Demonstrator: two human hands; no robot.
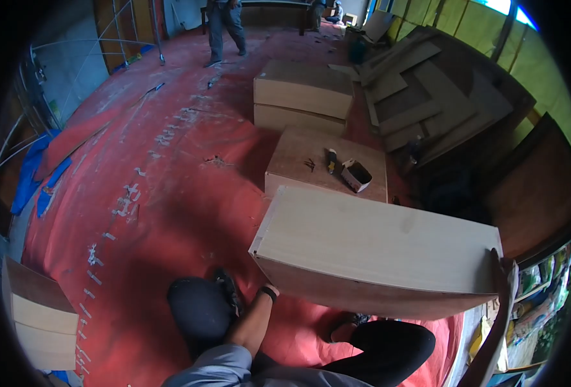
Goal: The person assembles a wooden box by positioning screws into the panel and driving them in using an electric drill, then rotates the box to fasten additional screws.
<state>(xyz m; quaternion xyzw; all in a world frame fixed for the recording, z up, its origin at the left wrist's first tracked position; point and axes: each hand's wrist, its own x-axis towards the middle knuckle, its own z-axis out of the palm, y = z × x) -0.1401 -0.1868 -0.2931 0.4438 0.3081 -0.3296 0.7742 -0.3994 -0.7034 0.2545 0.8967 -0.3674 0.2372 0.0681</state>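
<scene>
A long pale wooden box [376, 242] lies across the view in front of my knees, its light broad face upward and its darker side toward me. At its near left corner, my left hand [272, 289] holds the lower edge, with the fingers mostly hidden behind the wood. My right hand [503, 267] grips the right end, fingers over the upper edge. Just beyond the box, a wooden panel top [298, 158] carries a yellow-and-black tool [331, 160], a small open carton [356, 175] and several screws [309, 165].
Stacked wooden boxes [301, 97] stand farther ahead. Cut boards [421, 97] lean at the right. Another wooden box [40, 319] sits at the lower left. Red sheeting [189, 213] with tape scraps covers the floor. A person [226, 29] stands in the distance; others are farther back.
</scene>
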